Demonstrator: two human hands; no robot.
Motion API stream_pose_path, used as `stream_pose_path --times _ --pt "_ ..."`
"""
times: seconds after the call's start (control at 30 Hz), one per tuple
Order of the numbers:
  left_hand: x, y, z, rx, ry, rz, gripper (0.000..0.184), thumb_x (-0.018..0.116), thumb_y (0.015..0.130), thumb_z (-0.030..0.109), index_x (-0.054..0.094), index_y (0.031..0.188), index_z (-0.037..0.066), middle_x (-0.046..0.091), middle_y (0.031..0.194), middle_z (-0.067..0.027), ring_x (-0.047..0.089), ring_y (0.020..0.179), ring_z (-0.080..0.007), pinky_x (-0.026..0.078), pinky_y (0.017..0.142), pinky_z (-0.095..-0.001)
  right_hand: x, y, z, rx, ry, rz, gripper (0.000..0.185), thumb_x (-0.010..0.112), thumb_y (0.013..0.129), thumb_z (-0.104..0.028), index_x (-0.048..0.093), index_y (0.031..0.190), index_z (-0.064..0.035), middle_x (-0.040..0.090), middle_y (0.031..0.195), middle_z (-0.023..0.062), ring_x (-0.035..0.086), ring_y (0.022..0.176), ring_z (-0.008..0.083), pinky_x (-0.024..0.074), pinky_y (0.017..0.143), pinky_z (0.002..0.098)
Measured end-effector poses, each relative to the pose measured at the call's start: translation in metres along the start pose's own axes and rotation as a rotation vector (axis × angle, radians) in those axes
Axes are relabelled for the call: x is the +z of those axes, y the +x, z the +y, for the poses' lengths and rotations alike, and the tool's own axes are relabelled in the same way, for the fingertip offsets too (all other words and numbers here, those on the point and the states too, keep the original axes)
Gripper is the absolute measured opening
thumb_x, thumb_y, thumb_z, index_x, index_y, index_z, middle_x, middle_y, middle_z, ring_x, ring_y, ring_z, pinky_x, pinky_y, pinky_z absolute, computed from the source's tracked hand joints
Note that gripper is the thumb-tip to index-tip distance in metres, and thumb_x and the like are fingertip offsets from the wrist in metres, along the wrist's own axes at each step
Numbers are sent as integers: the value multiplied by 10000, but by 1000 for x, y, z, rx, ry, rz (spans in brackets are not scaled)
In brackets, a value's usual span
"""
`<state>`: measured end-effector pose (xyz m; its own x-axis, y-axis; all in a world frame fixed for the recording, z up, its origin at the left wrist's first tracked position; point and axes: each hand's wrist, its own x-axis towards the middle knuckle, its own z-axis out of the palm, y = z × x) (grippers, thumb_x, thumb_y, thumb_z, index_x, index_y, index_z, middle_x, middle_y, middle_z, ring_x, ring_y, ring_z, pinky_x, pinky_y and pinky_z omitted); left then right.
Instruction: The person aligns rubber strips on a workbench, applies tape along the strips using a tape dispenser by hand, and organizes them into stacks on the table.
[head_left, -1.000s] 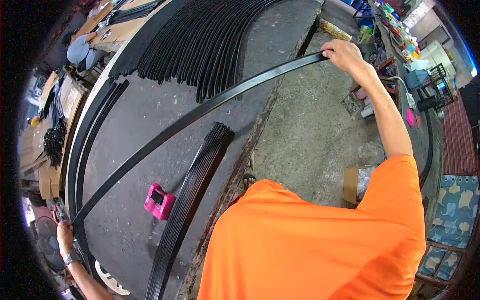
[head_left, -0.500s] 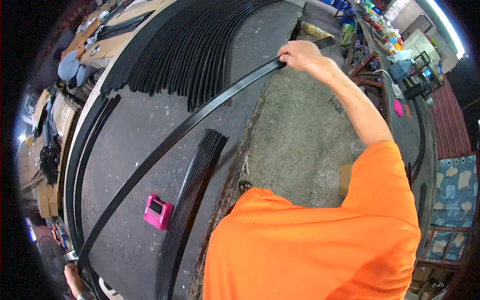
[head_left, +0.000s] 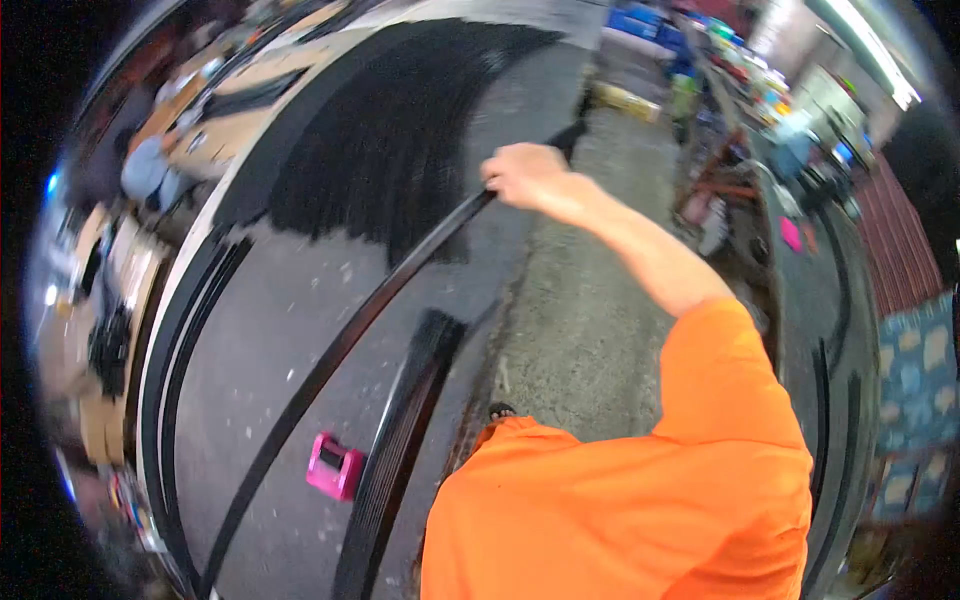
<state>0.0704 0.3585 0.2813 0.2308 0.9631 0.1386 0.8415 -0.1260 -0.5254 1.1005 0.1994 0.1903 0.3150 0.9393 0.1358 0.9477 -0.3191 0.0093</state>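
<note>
My right hand (head_left: 525, 177) is closed round a long black strip (head_left: 365, 315) near its upper end, with a short end showing past the fingers. From there the strip curves down across the dark table to the lower left edge of the view. My left hand is out of sight. Under the strip, a pink object (head_left: 335, 467) with a dark window rests on the table beside a bundle of black strips (head_left: 405, 440). Many more black strips (head_left: 370, 140) lie side by side at the far end, blurred by motion.
Along the table's left edge (head_left: 150, 370) lie a few long strips. A person (head_left: 150, 172) is at the upper left by cardboard. A concrete floor (head_left: 590, 330) runs right of the table, and a cluttered bench (head_left: 815, 300) stands beyond it.
My right hand has moved left, over the table, bringing the strip's upper end along. My left hand has left the view at the lower left. The camera view has shifted.
</note>
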Motion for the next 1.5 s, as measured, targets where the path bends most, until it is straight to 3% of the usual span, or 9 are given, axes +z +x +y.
stream_pose_path --times 0.07,0.1,0.13,0.5,0.6,0.87,1.0,1.13,1.5 --pt "42 -27 -34 49 69 61 355 533 928 20 649 1263 47 553 1408 -233 530 1300 -363 444 1065 -415 31 15 30 -443 -227 232 141 647 858 -252 761 894 -177 692 954 54 641 972 295 529 816 443" --pt "8 -50 9 -330 88 -182 470 501 924 -11 584 1378 79 425 1538 -225 435 1400 -354 392 1133 -396 23 4 14 -263 -110 498 137 674 846 -262 775 895 -183 668 948 44 630 967 285 523 831 432" --pt "18 -83 16 -108 11 196 243 544 903 70 614 1133 40 610 1130 -173 617 1021 -368 492 851 -446 22 8 12 -133 -117 429 134 686 845 -273 772 883 -178 650 933 48 635 943 290 523 814 430" --pt "-6 -148 65 -559 -402 215 284 550 1030 173 666 1234 13 712 1129 -207 704 1029 -333 529 871 -383 41 122 16 13 311 407 274 574 992 -306 656 1204 -152 723 1066 125 697 962 299 516 825 392" --pt "24 -158 28 -963 -1368 294 300 581 1022 139 652 1270 -14 715 1135 -122 699 1038 -159 561 792 -252 44 155 -24 277 913 292 272 645 971 -198 679 1227 -115 681 985 -3 631 845 91 498 677 242" --pt "158 -229 -40 -1227 -2076 833 225 701 865 -94 608 1067 -62 641 1082 -146 675 1026 -258 616 956 -376 84 181 -178 200 1670 -39 361 717 923 -185 639 1262 -88 678 998 47 669 902 166 552 710 308" --pt "201 -254 23 -1467 -2173 1024 481 699 880 -77 439 1277 -155 578 1233 -192 641 1110 -286 585 1016 -403 138 156 -260 187 1873 -211 281 695 928 -149 611 1186 -76 656 832 44 689 879 199 599 748 399" --pt "276 -286 79 -1567 -2348 1183 591 658 917 -56 340 1407 -143 478 1407 -216 599 1190 -322 530 1083 -419 197 108 -310 409 1886 -297 302 682 919 -116 570 1196 -73 632 1054 79 659 997 252 587 836 516" --pt "327 -300 82 -1883 -2146 612 199 510 940 -50 541 1120 -131 644 1139 -201 665 1115 -329 564 1020 -422 245 27 -306 715 1864 -287 238 753 871 -234 660 1055 -116 646 986 36 607 965 200 515 836 404"
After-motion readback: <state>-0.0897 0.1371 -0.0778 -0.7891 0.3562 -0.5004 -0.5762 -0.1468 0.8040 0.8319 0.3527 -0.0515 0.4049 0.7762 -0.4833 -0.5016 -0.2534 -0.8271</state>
